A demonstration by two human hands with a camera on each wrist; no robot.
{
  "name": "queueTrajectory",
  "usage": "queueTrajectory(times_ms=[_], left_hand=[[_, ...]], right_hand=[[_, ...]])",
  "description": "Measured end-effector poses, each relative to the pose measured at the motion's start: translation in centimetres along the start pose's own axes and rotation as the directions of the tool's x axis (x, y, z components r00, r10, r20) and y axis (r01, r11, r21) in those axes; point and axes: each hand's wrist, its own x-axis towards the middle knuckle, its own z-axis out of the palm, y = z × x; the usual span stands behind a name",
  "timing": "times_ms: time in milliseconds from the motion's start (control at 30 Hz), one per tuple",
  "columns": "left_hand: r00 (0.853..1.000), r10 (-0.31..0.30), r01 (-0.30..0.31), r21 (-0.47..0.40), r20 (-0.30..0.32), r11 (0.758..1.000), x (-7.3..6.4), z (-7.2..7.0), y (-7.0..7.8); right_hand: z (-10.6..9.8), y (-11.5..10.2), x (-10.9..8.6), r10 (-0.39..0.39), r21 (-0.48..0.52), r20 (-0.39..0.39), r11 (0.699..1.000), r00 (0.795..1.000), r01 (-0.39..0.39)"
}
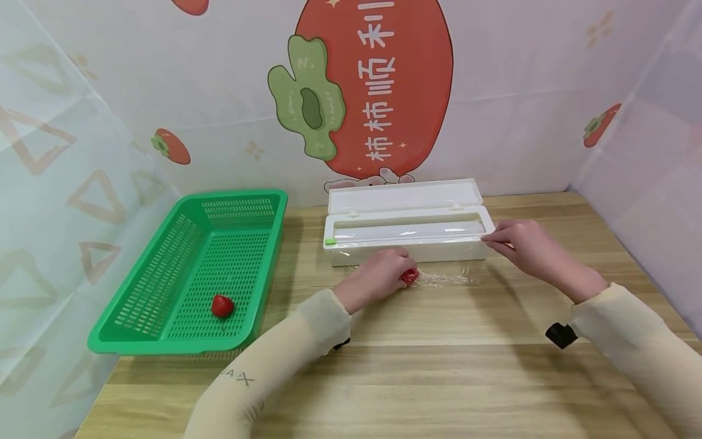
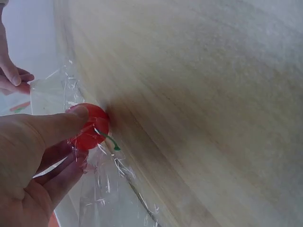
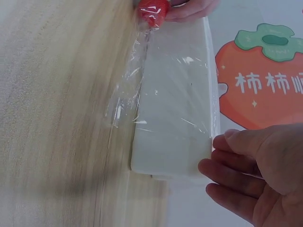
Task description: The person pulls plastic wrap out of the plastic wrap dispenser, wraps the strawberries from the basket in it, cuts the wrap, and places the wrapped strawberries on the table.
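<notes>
My left hand (image 1: 381, 274) grips a red cherry (image 2: 93, 126) with a thin green stem between thumb and fingers, low over the table before a white cling film dispenser (image 1: 408, 251). Clear cling film (image 3: 130, 90) lies around the cherry and hangs from the dispenser's front, crumpled along its lower edge. At the dispenser's front right corner, my right hand (image 1: 521, 244) pinches the film's edge between thumb and forefinger. The dispenser's lid (image 1: 406, 195) stands raised at the back, and a green slider (image 1: 331, 242) sits at the left end of its front edge.
To the left stands a green plastic basket (image 1: 263, 286) with another red cherry (image 1: 222, 306) inside. Printed cloth walls (image 1: 521, 73) enclose the wooden table (image 1: 411, 378) at the back and sides.
</notes>
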Motion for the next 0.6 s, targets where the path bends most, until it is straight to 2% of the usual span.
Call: queueTrajectory(times_ms=[100,333,533,600], left_hand=[[1.000,0.008,-0.008,-0.041,0.008,0.999,-0.1,0.0,-0.1],[0.997,0.070,-0.066,-0.137,0.021,0.988,-0.9,0.0,-0.1],[0.996,0.069,-0.058,-0.182,0.055,0.982,-1.7,0.0,0.0],[0.995,0.072,-0.058,-0.188,0.067,0.980,-1.8,-0.1,0.0]], right_hand=[[0.0,0.2,-0.1,0.009,0.016,-0.005,1.000,1.000,-0.009],[-0.1,0.6,-0.1,0.034,0.041,0.011,0.999,0.999,-0.034],[0.1,0.3,0.0,0.055,0.034,0.018,0.998,0.998,-0.056],[0.2,-0.3,-0.1,0.050,0.015,-0.007,0.999,0.999,-0.050]])
